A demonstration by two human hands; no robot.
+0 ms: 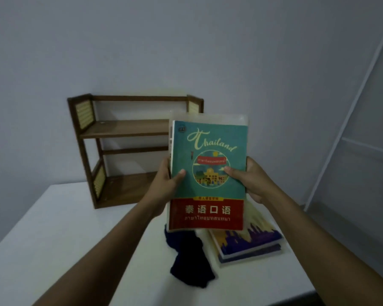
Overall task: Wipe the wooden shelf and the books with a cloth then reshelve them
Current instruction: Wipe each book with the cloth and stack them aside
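A teal and red book (208, 175) is held upright above the table (53, 239), gripped at 9 o'clock by the left hand (164, 184) and at 3 o'clock by the right hand (252, 180), each closed on an edge with the thumb laid across the cover. At 10 o'clock from the book the wooden shelf (119, 149) is seen standing against the wall, both boards bare. At 6 o'clock a dark cloth (190, 261) lies crumpled on the table, with a stack of books (248, 241) just beside it at 5 o'clock.
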